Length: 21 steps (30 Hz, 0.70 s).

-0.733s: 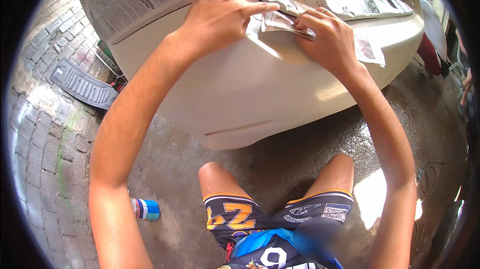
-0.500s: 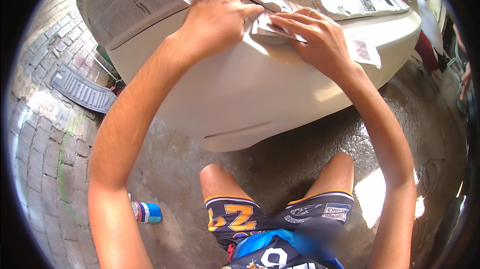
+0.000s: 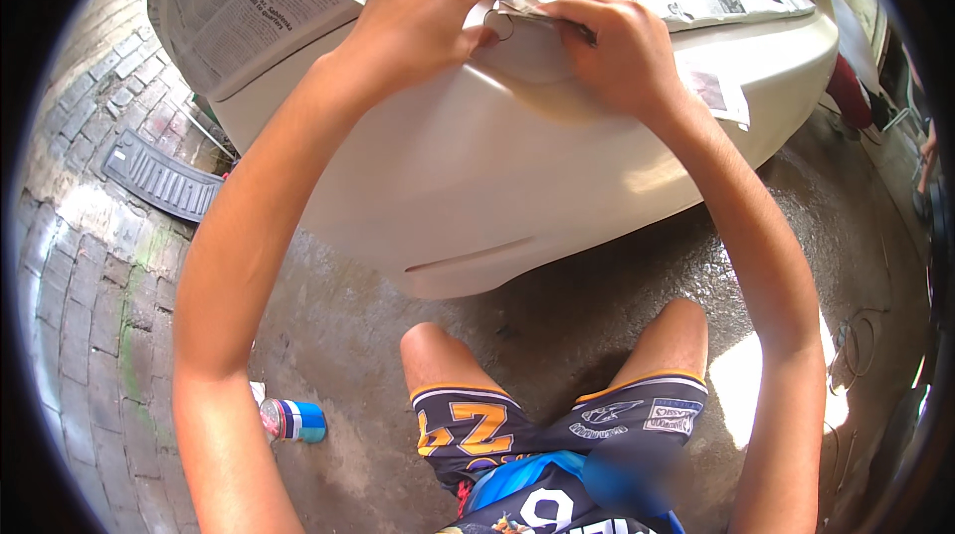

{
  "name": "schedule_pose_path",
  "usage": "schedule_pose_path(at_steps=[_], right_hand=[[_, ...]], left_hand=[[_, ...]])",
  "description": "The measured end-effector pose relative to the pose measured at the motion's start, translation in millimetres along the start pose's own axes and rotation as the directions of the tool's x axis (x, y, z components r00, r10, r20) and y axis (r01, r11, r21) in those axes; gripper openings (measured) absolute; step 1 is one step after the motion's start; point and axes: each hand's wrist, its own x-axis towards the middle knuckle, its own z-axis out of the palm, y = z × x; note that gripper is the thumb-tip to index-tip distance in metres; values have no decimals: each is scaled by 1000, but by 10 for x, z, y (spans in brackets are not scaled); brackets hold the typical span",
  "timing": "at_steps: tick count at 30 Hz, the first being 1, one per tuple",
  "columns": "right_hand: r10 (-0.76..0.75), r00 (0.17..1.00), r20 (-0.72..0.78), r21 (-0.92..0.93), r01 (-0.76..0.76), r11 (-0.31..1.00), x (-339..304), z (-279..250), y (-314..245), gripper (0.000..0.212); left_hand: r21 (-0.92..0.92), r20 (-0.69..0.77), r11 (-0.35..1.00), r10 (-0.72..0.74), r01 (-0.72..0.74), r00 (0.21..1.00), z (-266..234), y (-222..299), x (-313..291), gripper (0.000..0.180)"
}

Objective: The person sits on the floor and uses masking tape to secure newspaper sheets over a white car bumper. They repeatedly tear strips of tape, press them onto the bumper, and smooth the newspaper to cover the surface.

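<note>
1. Head view: I see the right hand (image 3: 622, 49) pinching a newspaper strip (image 3: 522, 7) at the white panel's (image 3: 428, 156) upper edge, partly hiding it.
2. The left hand (image 3: 418, 22) has thumb and forefinger spread beside the strip; I can't tell what its other fingers touch.
3. Newspaper sheets (image 3: 249, 17) above are cut off.
4. Below, I get wet floor (image 3: 348, 335), a blue can (image 3: 308, 422), brick paving (image 3: 85, 325) leftward.

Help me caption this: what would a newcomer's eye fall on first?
The big white curved panel, upper middle, with newspaper across its top. Next, the left hand and right hand, close together at the newspaper's lower edge. Then the blue-banded can on the floor, lower left.
</note>
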Motion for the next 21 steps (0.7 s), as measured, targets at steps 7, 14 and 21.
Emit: schedule_pose_path(at_steps=[7,14,21], right_hand=[[59,993,106,-56,-54,997,129,-112,32,34],[70,994,79,-201,-53,978,125,-137,-74,29],[57,992,113,-95,-47,994,211,-130,-77,34]], left_hand=[[42,-45,998,-45,47,998,118,-107,206,8],[80,-138,996,-14,25,990,150,-150,129,7],[34,-248,999,-30,39,968,174,-148,163,12]])
